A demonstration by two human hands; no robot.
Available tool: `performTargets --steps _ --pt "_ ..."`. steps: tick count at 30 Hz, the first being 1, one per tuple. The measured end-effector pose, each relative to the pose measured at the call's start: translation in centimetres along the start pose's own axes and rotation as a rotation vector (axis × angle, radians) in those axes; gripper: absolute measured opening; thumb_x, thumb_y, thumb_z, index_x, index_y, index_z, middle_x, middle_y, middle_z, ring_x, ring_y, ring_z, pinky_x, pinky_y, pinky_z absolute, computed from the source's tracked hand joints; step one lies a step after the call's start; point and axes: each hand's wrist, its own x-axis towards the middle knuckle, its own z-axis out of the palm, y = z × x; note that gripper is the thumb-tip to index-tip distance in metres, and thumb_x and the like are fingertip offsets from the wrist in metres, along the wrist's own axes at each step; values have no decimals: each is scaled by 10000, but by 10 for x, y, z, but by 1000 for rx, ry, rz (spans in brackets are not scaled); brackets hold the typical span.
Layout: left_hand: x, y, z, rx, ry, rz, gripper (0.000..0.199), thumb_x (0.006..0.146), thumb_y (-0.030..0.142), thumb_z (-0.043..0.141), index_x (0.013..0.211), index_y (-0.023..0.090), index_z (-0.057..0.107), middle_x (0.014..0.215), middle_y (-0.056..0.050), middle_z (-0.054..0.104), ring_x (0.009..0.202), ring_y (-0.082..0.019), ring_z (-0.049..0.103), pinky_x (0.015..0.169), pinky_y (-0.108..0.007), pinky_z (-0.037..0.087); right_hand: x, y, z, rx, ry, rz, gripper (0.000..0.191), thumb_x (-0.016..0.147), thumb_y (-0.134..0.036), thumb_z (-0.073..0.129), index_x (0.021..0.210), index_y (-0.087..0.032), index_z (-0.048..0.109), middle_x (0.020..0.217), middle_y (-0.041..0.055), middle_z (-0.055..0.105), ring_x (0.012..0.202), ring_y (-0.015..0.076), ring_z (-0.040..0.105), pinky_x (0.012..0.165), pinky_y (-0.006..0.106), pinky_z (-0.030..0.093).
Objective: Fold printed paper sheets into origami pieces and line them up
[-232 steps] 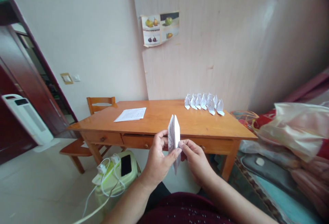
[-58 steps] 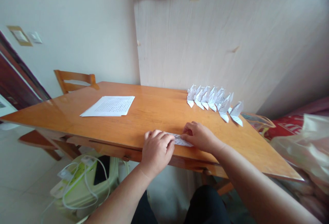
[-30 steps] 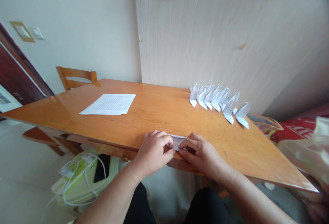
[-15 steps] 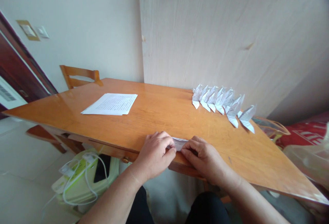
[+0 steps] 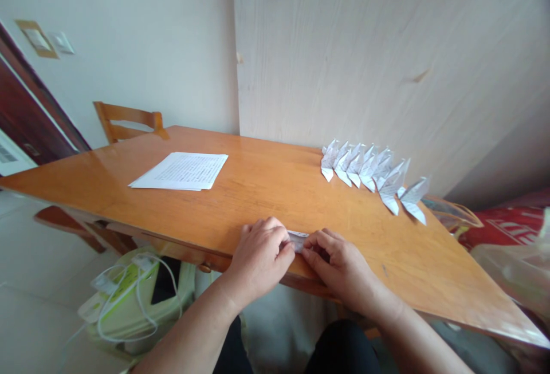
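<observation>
Between my two hands, at the table's front edge, lies a narrow folded paper (image 5: 297,240); only its middle shows. My left hand (image 5: 264,251) pinches its left end, with the fingers curled over it. The right end is gripped between the thumb and fingers of my right hand (image 5: 329,256). Several folded paper figures (image 5: 369,168) with pointed tips stand in a row at the back right of the wooden table (image 5: 258,185). A stack of printed sheets (image 5: 180,171) lies flat on the left part of the table.
A wooden chair (image 5: 129,116) stands behind the table's far left. Below the front edge, at the left, a pale green stool (image 5: 184,288) holds a white cable and a dark phone. Bags (image 5: 507,225) are beyond the right edge.
My hands have drawn slightly closer together, and less of the folded paper shows between them. The camera view has shifted a little.
</observation>
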Motion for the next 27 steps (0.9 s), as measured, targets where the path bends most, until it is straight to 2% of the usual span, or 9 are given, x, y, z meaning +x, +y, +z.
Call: performTargets --steps 4,10,17,27 --pt "-1 -4 -3 -50 -24 14 64 856 192 593 808 234 585 955 -1 656 951 -214 588 798 -371 388 -2 0 0 38 -22 2 104 917 -249 591 827 -252 644 839 19 631 807 183 593 714 304 436" --pt "-2 -6 -7 -91 -91 28 146 780 95 571 822 234 570 999 8 650 976 -209 581 848 -387 393 -2 -1 -1 48 -39 13 143 923 -229 578 796 -246 643 837 12 613 797 170 587 699 290 421" --pt "-1 -4 -8 -49 -82 28 101 875 160 550 799 218 583 1001 -19 638 957 -214 587 847 -387 417 1 -5 -3 -24 -32 11 186 932 -241 559 747 -231 574 806 10 610 785 174 565 695 298 390" --pt "-1 -2 -4 38 -78 1 117 935 219 509 827 207 551 967 -39 594 947 -220 571 849 -377 410 2 -5 1 -101 12 47 152 919 -236 553 768 -224 540 785 10 614 763 183 552 678 298 362"
